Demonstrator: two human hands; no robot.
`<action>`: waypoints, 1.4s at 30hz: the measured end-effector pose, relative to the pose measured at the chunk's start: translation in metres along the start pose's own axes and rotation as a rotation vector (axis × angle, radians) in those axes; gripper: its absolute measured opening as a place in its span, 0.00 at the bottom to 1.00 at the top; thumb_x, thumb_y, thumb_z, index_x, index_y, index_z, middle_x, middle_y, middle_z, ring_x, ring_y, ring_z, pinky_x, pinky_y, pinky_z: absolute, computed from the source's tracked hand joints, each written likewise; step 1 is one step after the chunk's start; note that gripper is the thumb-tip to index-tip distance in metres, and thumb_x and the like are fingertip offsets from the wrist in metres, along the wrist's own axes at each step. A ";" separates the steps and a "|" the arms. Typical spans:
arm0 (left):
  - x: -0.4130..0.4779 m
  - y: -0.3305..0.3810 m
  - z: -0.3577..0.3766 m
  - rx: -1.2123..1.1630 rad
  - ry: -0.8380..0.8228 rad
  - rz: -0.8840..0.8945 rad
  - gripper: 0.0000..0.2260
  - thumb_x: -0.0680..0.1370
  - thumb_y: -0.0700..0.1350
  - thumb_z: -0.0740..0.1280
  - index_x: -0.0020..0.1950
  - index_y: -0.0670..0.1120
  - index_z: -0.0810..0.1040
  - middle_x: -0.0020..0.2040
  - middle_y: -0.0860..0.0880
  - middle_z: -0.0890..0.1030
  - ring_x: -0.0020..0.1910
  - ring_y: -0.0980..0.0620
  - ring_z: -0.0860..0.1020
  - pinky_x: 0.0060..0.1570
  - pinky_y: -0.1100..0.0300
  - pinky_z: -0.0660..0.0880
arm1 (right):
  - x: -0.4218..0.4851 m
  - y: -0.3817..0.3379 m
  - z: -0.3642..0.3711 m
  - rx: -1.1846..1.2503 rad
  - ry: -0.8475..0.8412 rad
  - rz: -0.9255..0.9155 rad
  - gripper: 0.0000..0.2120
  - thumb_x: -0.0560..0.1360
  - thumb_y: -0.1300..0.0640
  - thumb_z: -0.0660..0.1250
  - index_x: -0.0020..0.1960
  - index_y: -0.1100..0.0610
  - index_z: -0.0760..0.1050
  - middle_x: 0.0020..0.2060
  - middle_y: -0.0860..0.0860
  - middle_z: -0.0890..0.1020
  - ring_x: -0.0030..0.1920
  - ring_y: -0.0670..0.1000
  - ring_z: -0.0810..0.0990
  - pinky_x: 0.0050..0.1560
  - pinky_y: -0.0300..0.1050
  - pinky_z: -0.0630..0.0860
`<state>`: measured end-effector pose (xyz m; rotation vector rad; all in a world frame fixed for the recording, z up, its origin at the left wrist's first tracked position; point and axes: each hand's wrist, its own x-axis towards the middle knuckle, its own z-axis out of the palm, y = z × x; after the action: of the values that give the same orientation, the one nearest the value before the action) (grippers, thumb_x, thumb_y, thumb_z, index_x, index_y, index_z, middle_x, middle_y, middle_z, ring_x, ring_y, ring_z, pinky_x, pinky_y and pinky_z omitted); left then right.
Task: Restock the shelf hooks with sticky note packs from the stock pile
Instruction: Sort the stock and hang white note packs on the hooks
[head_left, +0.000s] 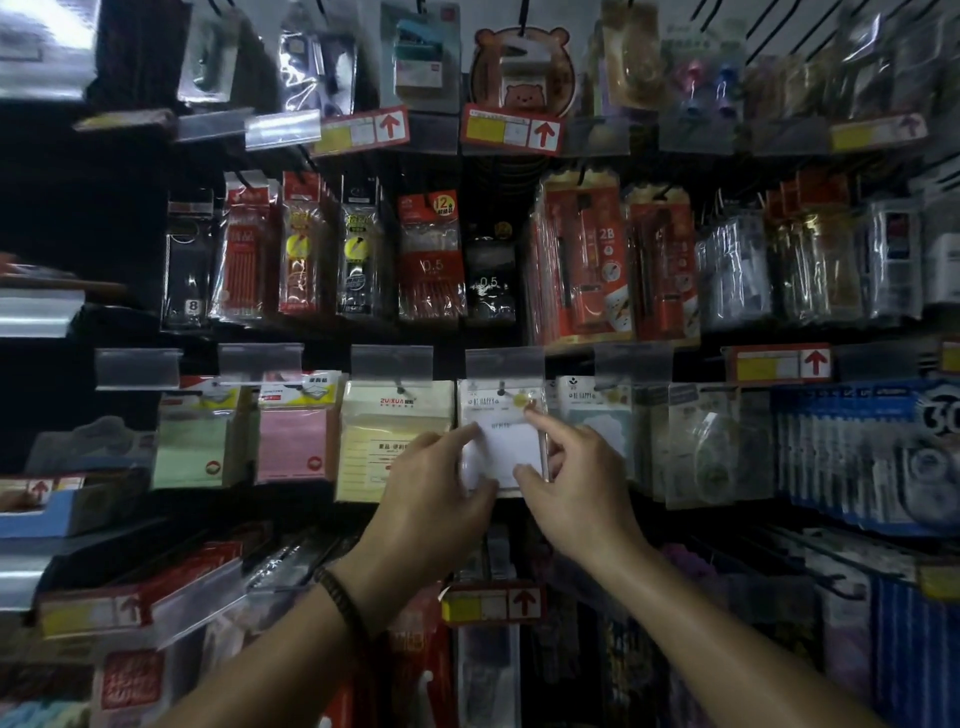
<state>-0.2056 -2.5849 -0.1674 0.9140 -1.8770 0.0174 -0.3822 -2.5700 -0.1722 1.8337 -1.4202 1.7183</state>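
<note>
A white sticky note pack (508, 439) in a clear sleeve hangs on a shelf hook (502, 388) in the middle row. My left hand (434, 483) pinches its lower left edge, thumb under the bottom corner. My right hand (576, 480) grips its right edge, index finger reaching up to the yellow sticker near the top. To the left hang a pale yellow pack (384, 441), a pink pack (293, 431) and a green pack (195, 434). A light blue pack (592, 415) hangs just right, partly behind my right hand.
Pencil and lead packs (431, 260) fill the row above. Correction tape packs (706, 447) and blue boxes (857, 457) hang to the right. More packaged goods and a red price tag (493, 605) sit below my wrists. Clear label holders (504, 364) project over each hook.
</note>
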 end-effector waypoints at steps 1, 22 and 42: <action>0.000 0.001 0.000 0.026 -0.018 0.014 0.31 0.82 0.51 0.71 0.83 0.54 0.64 0.66 0.52 0.72 0.58 0.54 0.76 0.54 0.63 0.78 | 0.000 -0.001 0.001 -0.020 0.000 -0.009 0.32 0.79 0.56 0.75 0.80 0.46 0.70 0.49 0.44 0.74 0.48 0.45 0.76 0.46 0.30 0.71; 0.006 0.006 0.017 0.565 -0.110 0.177 0.19 0.81 0.58 0.66 0.71 0.56 0.72 0.72 0.46 0.68 0.67 0.45 0.68 0.68 0.49 0.71 | 0.006 -0.010 0.003 -0.338 -0.255 0.133 0.37 0.82 0.46 0.68 0.84 0.39 0.54 0.65 0.52 0.70 0.58 0.54 0.78 0.51 0.46 0.79; -0.359 -0.101 0.117 0.144 -0.756 -0.065 0.11 0.80 0.59 0.67 0.60 0.58 0.80 0.53 0.57 0.81 0.53 0.53 0.80 0.49 0.56 0.77 | -0.403 0.134 0.018 -0.078 -0.413 0.493 0.07 0.79 0.57 0.72 0.44 0.48 0.80 0.33 0.42 0.83 0.34 0.41 0.82 0.34 0.48 0.79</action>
<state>-0.1615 -2.4935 -0.5451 1.1855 -2.5607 -0.2707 -0.4037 -2.4615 -0.5822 1.9925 -2.2244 1.4884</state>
